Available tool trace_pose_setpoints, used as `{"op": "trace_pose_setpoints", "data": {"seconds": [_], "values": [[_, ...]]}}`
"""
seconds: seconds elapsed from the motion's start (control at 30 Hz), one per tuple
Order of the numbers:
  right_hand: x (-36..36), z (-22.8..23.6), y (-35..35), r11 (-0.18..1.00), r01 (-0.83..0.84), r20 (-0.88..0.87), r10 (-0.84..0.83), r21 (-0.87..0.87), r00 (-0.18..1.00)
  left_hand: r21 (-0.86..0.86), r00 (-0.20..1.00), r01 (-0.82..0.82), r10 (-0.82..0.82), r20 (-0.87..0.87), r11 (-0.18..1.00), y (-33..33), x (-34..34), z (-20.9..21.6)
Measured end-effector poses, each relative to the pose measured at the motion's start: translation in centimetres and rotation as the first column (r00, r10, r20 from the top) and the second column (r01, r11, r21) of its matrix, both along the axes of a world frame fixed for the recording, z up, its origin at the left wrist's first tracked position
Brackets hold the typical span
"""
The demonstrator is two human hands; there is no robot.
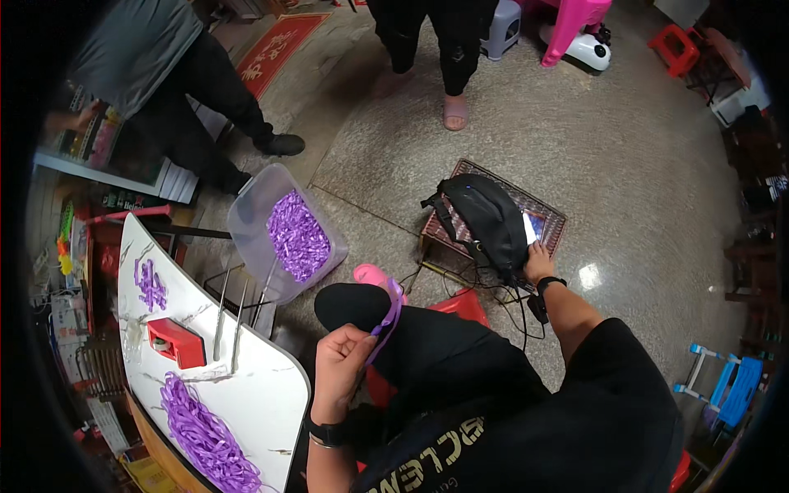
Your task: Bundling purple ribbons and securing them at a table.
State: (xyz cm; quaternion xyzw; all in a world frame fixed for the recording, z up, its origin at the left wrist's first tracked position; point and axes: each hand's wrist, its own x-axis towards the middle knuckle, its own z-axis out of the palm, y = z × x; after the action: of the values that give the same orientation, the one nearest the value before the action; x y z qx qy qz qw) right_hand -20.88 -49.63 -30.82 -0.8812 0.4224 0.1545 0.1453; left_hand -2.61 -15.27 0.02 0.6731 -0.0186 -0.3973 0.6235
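Note:
My left hand (343,361) is closed, pinching a looped purple ribbon strip (394,306) between thumb and fingers above my lap. My right hand (539,261) reaches out to the right, its fingers stretched onto a flat white thing with a lit patch, perhaps a phone (532,227). That thing lies beside a black waist bag (486,215) on an upturned brown basket (555,230). On the white table (271,394) at the left lie a pile of long purple strips (205,431), a red box-shaped tool (177,343) and a few short purple pieces (150,285).
A clear plastic bin (251,209) with many purple pieces stands beyond the table. Black cables (523,316) hang from the basket. Two people stand ahead, one in pink slippers (455,113). A red stool (460,307) is under my legs; a blue folding stool (734,390) stands far right.

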Motion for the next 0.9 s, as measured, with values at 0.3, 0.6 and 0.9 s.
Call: {"op": "trace_pose_setpoints", "data": {"seconds": [0.3, 0.6, 0.9], "values": [[1.1, 0.4, -2.3, 0.942, 0.335, 0.428, -0.309, 0.015, 0.849, -0.035, 1.000, 0.008, -0.007, 0.028, 0.999, 0.1, 0.3, 0.8], [11.8, 15.3, 9.7, 0.862, -0.218, 0.780, -0.271, 0.458, 0.564, -0.072, 0.999, -0.049, 0.049, 0.003, 0.996, 2.9, 0.2, 2.0], [18.7, 30.7, 20.4, 0.186, -0.960, 0.929, 0.271, 0.208, 0.253, -0.028, 0.984, -0.174, 0.173, -0.033, 0.984, 6.0, 0.5, 3.5]]}}
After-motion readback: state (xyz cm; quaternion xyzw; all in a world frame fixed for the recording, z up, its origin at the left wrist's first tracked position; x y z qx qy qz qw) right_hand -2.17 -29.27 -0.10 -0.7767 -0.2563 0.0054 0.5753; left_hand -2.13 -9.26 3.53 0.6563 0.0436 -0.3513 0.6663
